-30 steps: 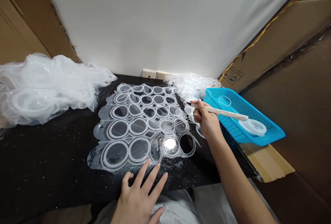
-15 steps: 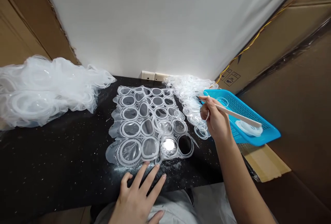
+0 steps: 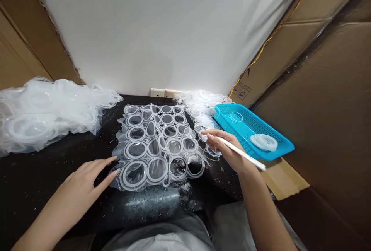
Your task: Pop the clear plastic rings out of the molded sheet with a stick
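A clear plastic sheet (image 3: 156,146) moulded with rows of round rings lies on the black table (image 3: 43,173). My left hand (image 3: 87,181) rests flat on the table with fingers stretched out, its fingertips touching the sheet's near left edge. My right hand (image 3: 228,150) is closed round a thin white stick (image 3: 243,154), held at the sheet's right edge beside several loose clear rings (image 3: 208,142).
A blue basket (image 3: 255,135) at the right holds a stack of clear round pieces (image 3: 263,142) and one loose ring. A big heap of plastic scrap (image 3: 43,108) lies at the left, a smaller heap (image 3: 199,102) at the back. Cardboard boxes (image 3: 319,88) line the right side.
My left hand moved from the table's near edge to the left side of the sheet. My right hand came nearer with the stick. The sheet has bunched up narrower.
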A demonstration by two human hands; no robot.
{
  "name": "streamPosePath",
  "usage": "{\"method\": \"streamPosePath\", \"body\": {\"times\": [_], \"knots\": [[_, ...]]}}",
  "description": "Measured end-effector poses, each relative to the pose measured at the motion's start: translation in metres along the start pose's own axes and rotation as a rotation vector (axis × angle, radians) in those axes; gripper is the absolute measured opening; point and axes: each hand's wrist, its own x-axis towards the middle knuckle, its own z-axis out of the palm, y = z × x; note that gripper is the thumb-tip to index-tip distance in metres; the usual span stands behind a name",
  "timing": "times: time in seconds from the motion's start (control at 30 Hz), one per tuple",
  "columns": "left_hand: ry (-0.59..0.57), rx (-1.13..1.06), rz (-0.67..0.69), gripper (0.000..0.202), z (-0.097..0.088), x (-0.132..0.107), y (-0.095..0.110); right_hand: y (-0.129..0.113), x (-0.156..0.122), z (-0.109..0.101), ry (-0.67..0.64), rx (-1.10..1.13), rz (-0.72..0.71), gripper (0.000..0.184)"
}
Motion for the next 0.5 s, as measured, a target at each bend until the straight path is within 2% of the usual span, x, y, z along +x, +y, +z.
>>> {"method": "streamPosePath", "body": {"times": [0.1,0.23,0.37,0.5], "knots": [[-0.104,-0.031,-0.087,0.051,0.003,0.014,0.003,0.001,-0.004,-0.001,-0.018,0.054,-0.035,0.023],[-0.168,-0.085,-0.145,0.046,0.009,0.03,0.018,0.009,-0.009,0.002,-0.056,0.299,0.001,0.021],[-0.162,-0.157,-0.166,0.038,0.011,0.034,0.03,0.02,-0.013,0.005,-0.018,0.538,0.106,0.022],[-0.15,-0.225,-0.146,0.036,0.004,0.033,0.028,0.026,-0.017,0.002,0.003,0.671,0.183,0.023]]}}
